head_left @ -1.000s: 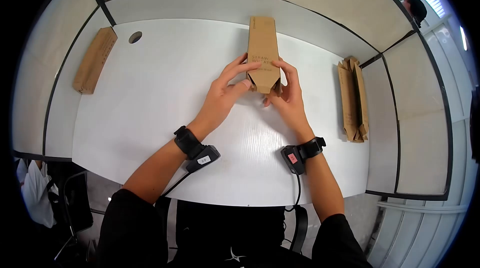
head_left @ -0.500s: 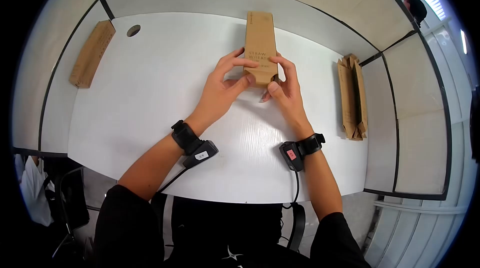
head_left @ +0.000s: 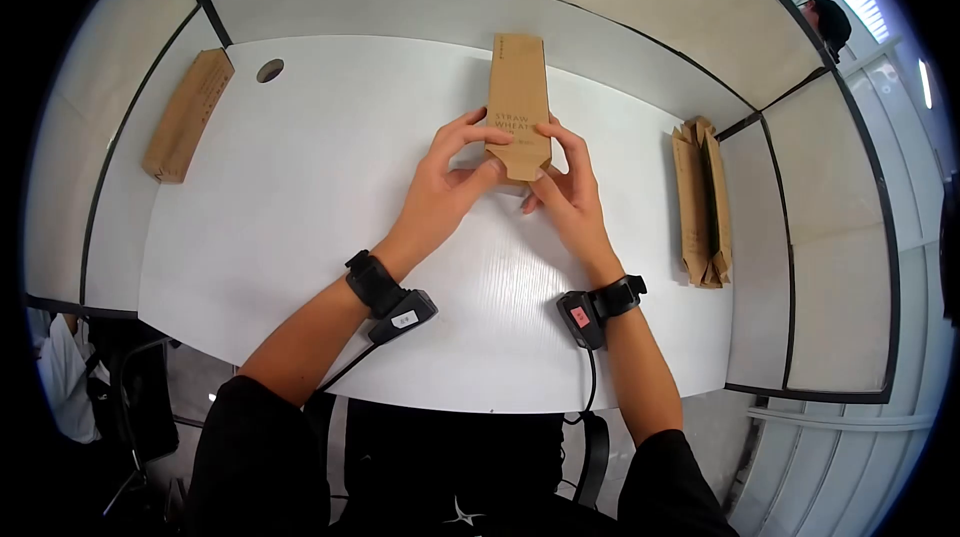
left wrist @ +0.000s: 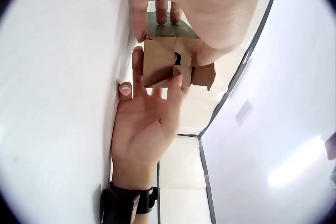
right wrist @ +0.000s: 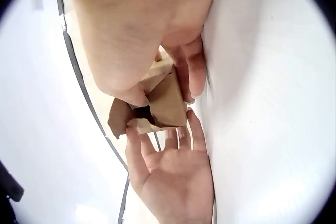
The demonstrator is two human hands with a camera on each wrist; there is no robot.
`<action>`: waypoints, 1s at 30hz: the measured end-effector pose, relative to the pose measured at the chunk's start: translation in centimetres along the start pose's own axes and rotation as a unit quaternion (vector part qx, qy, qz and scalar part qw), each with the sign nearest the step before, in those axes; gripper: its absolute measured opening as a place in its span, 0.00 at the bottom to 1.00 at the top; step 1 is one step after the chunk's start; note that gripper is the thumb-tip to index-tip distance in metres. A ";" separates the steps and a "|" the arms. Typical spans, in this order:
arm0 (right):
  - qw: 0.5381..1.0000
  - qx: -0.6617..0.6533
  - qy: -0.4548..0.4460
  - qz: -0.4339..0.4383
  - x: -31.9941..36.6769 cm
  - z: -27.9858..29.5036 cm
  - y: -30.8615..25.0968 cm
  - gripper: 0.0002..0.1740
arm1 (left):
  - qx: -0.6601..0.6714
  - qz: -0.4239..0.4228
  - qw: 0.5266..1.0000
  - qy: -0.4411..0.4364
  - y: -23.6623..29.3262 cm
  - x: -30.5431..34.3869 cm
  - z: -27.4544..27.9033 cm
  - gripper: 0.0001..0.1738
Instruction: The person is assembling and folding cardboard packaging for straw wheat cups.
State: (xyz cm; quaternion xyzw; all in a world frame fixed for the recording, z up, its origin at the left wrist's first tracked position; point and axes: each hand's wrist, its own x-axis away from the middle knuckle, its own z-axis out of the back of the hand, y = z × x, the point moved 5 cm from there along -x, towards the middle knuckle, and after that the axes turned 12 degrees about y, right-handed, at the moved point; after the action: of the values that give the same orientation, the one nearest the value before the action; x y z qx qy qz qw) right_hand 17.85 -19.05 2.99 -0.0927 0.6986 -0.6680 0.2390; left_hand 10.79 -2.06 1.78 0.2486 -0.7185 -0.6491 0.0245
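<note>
A long brown cardboard box [head_left: 518, 87], printed "STRAW WHEAT", lies on the white table with its near end toward the person. My left hand [head_left: 440, 177] grips its left side, fingers over the top and thumb at the near end. On the other side my right hand [head_left: 578, 199] holds the box, its thumb at the right corner of the end flap [head_left: 520, 168]. In the left wrist view the box's end panel [left wrist: 159, 56] shows folded flaps with a small dark gap, and both thumbs touch them. The right wrist view shows one flap [right wrist: 120, 118] sticking out.
Another closed brown box [head_left: 188, 117] stands against the left partition. Flattened cardboard boxes [head_left: 703, 202] lean by the right partition. A round hole [head_left: 270, 71] pierces the table [head_left: 300, 197] at the back left. Cables run from both wrist cameras off the front edge.
The right thumb has come up onto the corner of the end flap, and the dark openings at the flap's sides are now covered. Both hands stay on the box.
</note>
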 end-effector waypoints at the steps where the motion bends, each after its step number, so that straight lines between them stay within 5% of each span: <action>1: 1.000 0.006 -0.002 0.006 0.0 0.0 0.0 0.31 | -0.009 -0.008 1.000 -0.007 0.1 0.0 0.0 0.18; 6: 1.000 0.012 -0.001 0.001 0.1 0.2 0.1 0.31 | 0.044 0.046 0.998 -0.020 0.4 0.2 0.1 0.18; 11: 1.000 -0.006 -0.002 -0.016 0.0 0.3 0.2 0.32 | -0.006 -0.003 1.000 -0.025 0.1 0.2 -0.3 0.24; 19: 0.999 0.032 -0.017 0.023 0.2 -0.4 -0.2 0.39 | -0.045 -0.007 0.999 0.019 -0.6 0.0 0.0 0.20; 30: 0.999 0.042 0.028 0.020 0.0 -0.1 0.1 0.31 | -0.046 0.003 0.999 0.009 -0.2 0.2 -0.6 0.18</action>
State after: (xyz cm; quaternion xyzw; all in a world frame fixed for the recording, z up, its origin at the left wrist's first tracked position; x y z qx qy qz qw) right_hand 17.87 -18.94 2.88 -0.0499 0.6780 -0.6941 0.2366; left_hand 10.88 -2.72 1.64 0.2515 -0.6881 -0.6792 0.0445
